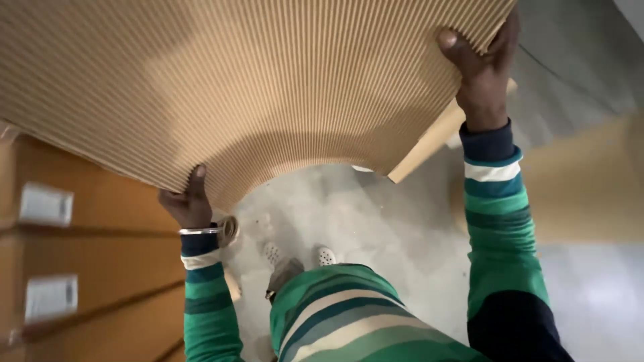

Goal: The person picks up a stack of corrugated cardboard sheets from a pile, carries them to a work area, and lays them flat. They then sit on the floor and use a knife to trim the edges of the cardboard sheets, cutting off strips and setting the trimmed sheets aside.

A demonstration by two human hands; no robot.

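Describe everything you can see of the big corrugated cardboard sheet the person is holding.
The corrugated cardboard sheet is tan, with fine parallel ridges running across its whole face. It is held up above a grey floor, fills the upper picture and bows along its lower edge. The left hand grips that lower edge and the right hand its right corner, fingers curled over the rim. Its top and left sides run out of view.

A corrugated sheet point(255, 87) spans overhead between both hands, stacked boxes point(87, 268) at left below.

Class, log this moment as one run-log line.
left hand: grips corrugated cardboard sheet lower edge | right hand: grips its right edge | sheet: bowed | left: stacked cartons
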